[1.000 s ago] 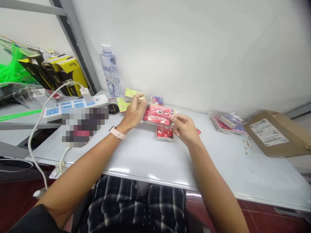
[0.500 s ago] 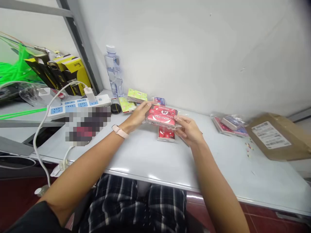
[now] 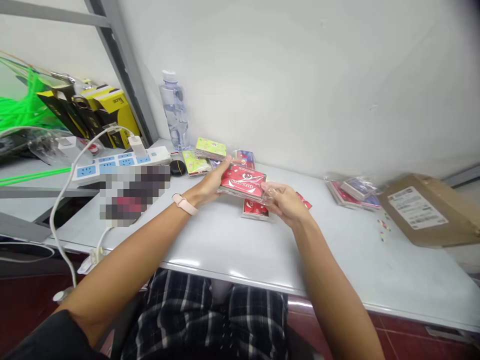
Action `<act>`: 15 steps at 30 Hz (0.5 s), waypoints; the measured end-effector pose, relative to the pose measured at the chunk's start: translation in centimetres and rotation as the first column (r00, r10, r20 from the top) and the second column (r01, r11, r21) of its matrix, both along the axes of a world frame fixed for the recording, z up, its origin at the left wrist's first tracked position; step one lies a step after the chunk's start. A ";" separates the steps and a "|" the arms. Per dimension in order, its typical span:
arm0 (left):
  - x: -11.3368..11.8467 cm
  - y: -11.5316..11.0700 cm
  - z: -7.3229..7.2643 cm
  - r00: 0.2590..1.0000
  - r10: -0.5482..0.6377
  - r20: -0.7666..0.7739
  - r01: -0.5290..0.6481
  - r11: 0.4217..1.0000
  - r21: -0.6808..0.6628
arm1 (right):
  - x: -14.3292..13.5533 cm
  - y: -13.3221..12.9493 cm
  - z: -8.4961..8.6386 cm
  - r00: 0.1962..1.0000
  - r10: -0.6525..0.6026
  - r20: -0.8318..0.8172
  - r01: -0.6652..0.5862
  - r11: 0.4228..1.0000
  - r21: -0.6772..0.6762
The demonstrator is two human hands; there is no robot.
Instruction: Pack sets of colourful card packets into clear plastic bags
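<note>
A red card pack (image 3: 243, 182) in clear plastic film is held up above the table between my hands. My left hand (image 3: 210, 186) grips its left end, thumb along the upper side. At the right end my right hand (image 3: 284, 201) pinches the loose clear wrapper (image 3: 269, 192). Below the held pack, a second red pack (image 3: 255, 209) lies on the table, partly covered from view. Part of another red piece (image 3: 303, 200) shows beyond my right hand. Green packs (image 3: 210, 146) and a blue-and-red pack (image 3: 245, 158) lie behind, near the wall.
A water bottle (image 3: 175, 112) stands against the wall, left of centre. Beside it are a power strip (image 3: 122, 164) with a white cable and a round black object (image 3: 177, 167). To the right lie wrapped packs (image 3: 354, 192) and a cardboard box (image 3: 431, 212). The table's front edge (image 3: 232, 277) is near my lap.
The held pack has shifted slightly left, and my right hand has moved a little left and down with the wrapper. The red piece beyond my right hand now shows more.
</note>
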State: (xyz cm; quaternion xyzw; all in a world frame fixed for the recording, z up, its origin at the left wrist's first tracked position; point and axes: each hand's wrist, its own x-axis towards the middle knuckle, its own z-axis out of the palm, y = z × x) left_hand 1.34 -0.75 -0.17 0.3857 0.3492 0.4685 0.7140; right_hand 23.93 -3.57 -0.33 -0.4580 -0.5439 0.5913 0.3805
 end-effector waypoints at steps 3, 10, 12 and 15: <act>-0.1 0.2 -0.1 0.999 -0.006 -0.032 0.005 1.000 -0.014 | 0.0 -0.1 0.1 1.000 -0.011 -0.014 0.011 1.000 0.000; 0.0 0.4 -0.6 0.999 -0.016 -0.040 0.017 1.000 0.027 | 0.1 -0.1 0.2 0.996 -0.009 -0.084 0.007 1.000 -0.026; 0.0 0.3 -0.5 0.999 -0.027 -0.045 0.029 0.999 0.029 | 0.1 -0.1 0.3 0.996 -0.009 -0.088 0.006 1.000 -0.027; -0.1 0.2 -0.6 0.998 -0.026 -0.054 0.028 0.999 0.042 | 0.1 0.0 0.4 0.997 -0.003 -0.083 0.000 0.999 -0.033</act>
